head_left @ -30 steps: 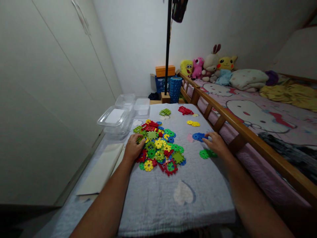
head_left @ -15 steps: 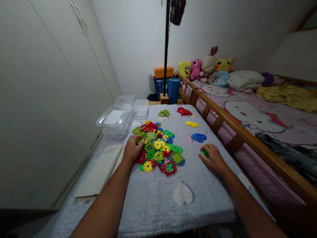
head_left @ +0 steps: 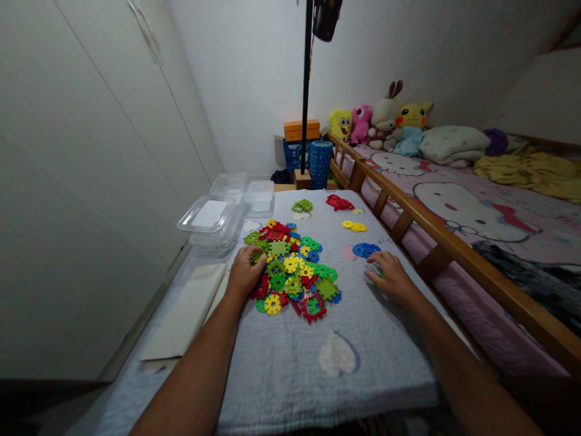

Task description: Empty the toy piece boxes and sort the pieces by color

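A pile of coloured plastic interlocking toy pieces [head_left: 295, 269] lies on a grey blanket [head_left: 318, 363]. My left hand [head_left: 244, 272] rests on the pile's left edge, its fingers curled down onto pieces there. My right hand [head_left: 391, 280] lies palm down on the blanket to the right, fingers flat over a small group of green pieces that is almost hidden. Sorted small groups lie beyond: blue pieces [head_left: 365, 249] just past my right fingers, yellow pieces [head_left: 354, 226], red pieces [head_left: 339, 203] and light green pieces [head_left: 302, 206].
Clear plastic containers [head_left: 211, 221] stand left of the blanket, beside white wardrobe doors. A wooden bed rail [head_left: 436, 242] runs along the right, with bedding and plush toys [head_left: 381, 121] behind. A black pole [head_left: 306, 91] and a blue roller [head_left: 320, 163] stand at the far end.
My right hand went from the blue group back onto the green group, then shifted slightly forward over it. My left hand stayed on the pile's edge.
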Demonstrator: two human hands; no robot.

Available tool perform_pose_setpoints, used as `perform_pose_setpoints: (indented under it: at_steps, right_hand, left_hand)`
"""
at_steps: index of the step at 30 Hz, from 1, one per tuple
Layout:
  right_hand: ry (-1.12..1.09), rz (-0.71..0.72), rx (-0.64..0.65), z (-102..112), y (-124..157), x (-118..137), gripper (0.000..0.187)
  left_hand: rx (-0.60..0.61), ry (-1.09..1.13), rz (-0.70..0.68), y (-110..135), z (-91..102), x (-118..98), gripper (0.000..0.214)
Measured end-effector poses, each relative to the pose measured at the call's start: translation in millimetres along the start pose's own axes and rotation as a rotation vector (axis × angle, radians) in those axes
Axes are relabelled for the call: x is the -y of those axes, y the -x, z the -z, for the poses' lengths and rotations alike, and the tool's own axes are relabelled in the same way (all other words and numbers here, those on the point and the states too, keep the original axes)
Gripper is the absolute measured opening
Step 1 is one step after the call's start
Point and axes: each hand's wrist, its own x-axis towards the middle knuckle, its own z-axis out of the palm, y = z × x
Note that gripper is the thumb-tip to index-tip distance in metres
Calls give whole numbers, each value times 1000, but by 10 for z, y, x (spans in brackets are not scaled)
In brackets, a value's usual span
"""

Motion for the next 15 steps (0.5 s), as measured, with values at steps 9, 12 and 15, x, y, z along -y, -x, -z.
perform_pose_setpoints:
  at_steps: [9,12,15]
  right_hand:
    - [150,-220,-57,-86,-1129,-238,39]
    - [187,-302,-51,-218,-1330,-347,45]
    - [206,-357,-13,-315,-1453,-421,44]
  left_hand:
    - [-6,2,7,-3,-16,21,32]
    - [-13,13,7,-3,-17,21,31]
    - [-9,19,10,-2,-10,5,30]
